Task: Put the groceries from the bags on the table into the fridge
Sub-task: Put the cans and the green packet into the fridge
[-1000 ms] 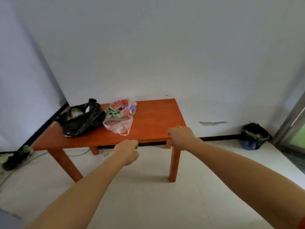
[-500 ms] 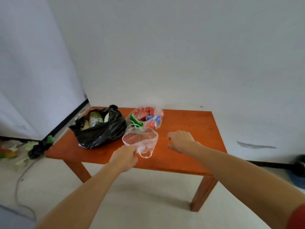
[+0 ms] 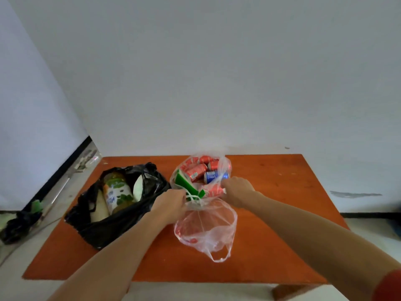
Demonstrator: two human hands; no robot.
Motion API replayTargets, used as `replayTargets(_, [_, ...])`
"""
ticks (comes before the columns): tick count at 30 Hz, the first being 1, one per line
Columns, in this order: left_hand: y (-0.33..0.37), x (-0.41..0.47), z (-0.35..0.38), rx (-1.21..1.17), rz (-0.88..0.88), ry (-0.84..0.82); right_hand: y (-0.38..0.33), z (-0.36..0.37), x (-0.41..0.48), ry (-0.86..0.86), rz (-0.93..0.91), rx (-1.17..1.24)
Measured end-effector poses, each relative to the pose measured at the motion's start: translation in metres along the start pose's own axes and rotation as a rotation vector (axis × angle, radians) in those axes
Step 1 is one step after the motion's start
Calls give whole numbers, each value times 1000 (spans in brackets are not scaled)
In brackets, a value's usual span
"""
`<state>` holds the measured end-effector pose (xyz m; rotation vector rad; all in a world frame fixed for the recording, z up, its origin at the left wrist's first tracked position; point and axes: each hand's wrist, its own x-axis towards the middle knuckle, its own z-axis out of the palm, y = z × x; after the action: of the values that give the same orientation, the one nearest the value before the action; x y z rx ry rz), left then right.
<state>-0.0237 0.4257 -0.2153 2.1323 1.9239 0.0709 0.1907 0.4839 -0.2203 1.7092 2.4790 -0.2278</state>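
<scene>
Both hands (image 3: 171,202) now grip clear bag (image 3: 201,170).

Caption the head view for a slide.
Both hands, left and right, pull open the clear bag of soda cans beside the black bag.

A white wall (image 3: 217,72) fills the background behind the far edge of the tabletop, with a second wall (image 3: 26,118) meeting it at a corner on the left. A black baseboard (image 3: 58,168) runs along the foot of the left wall. On the pale floor (image 3: 28,253) beyond the tabletop's left edge lies a crumpled black bag (image 3: 17,224) with something green (image 3: 35,205) just behind it. A grey scuff (image 3: 353,194) marks the back wall low on the right, above another strip of black baseboard (image 3: 368,215).
</scene>
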Motion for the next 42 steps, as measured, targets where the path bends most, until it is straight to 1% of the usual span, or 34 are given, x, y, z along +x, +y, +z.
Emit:
replayTargets(5, [-24, 71, 2, -29, 41, -49, 0, 0, 65, -50, 22, -7])
replayTargets(10, [-41, 139, 14, -98, 2, -73, 9, 13, 142, -48, -7, 65])
replayTargets(15, [-51, 212, 43, -93, -42, -87, 23, 44, 213, -152, -38, 103])
replayTargets(18, [-54, 254, 61, -77, -39, -53, 34, 66, 236, -243, -38, 38])
replayTargets(20, [-54, 279, 75, -56, -30, -55, 39, 75, 245, -267, -51, -49])
replayTargets(24, [-51, 320, 100, -35, -55, -163, 43, 85, 261, -301, -83, -177])
replayTargets(28, [-58, 340, 117, -112, -91, -290, 42, 92, 276, -351, -129, -208])
replayTargets(31, [-61, 348, 126, -181, -134, -323, 45, 97, 286, -369, -144, -189])
replayTargets(35, [-66, 357, 131, -226, -137, -378, 53, 109, 291, -353, -157, -174])
replayTargets(37, [-66, 354, 128, -276, -162, -367, 56, 117, 288, -322, -152, -137])
replayTargets(39, [-67, 353, 123, -303, -173, -312, 62, 118, 282, -309, -113, -67])
replayTargets(42, [-67, 348, 102, -318, -139, -236, 71, 104, 272, -273, -15, 127])
